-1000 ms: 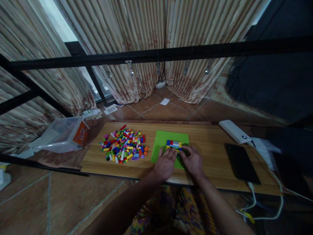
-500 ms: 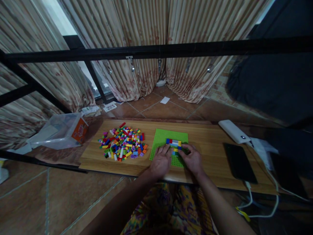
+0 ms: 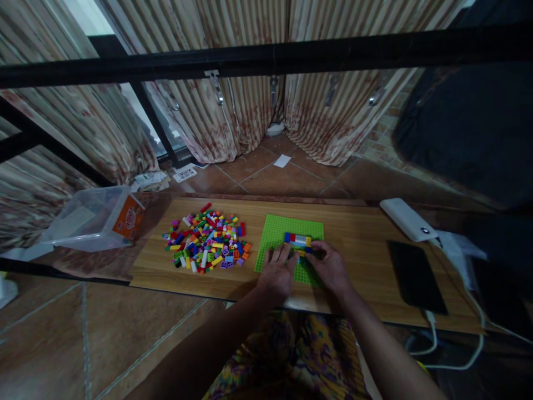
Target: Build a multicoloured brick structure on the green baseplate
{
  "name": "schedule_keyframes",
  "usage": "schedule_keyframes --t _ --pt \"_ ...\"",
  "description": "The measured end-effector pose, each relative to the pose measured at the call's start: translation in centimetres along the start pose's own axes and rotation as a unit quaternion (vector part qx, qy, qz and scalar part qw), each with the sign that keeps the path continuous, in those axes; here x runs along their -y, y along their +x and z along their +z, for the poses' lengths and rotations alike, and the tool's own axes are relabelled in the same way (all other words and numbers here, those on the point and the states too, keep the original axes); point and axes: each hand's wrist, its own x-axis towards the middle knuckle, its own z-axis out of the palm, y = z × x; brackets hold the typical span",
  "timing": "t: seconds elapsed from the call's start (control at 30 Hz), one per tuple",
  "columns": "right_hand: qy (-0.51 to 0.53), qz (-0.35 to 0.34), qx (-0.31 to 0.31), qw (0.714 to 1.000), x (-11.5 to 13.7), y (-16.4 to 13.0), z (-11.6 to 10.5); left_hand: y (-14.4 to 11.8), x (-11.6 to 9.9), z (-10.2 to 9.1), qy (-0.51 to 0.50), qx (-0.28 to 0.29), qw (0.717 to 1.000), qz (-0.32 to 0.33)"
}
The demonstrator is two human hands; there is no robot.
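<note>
Left hand (image 3: pixel 275 276) and right hand (image 3: pixel 330 268) at brick rows (image 3: pixel 298 240) (grip hidden, cannot tell), green baseplate (image 3: pixel 273 228) beneath, brick pile (image 3: pixel 211 240) leftward

On the brown wood table (image 3: pixel 358 266), a flat green plate (image 3: pixel 272 228) with little bumps all over. On top, right of the middle, a small bunch of toy bricks (image 3: pixel 298 239) in a row: blue, red, white, then yellow. On the near side, bits of blue and yellow, partly covered up.
</note>
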Motion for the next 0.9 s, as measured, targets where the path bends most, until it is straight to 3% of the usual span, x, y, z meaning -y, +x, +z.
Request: schedule_keyframes --t 0.17,0.57,0.9 --pt "0.0 0.003 0.004 1.0 0.1 -0.1 0.0 -0.1 -0.3 0.5 0.012 0.002 1.0 -0.009" --pt "0.008 0.036 -0.005 0.999 -0.4 1.2 0.2 -0.8 -0.3 0.9 0.0 -0.066 0.998 -0.011" --pt "0.015 0.044 -0.009 0.999 -0.7 1.1 0.7 -0.4 -0.8 1.0 -0.029 -0.042 0.998 -0.038"
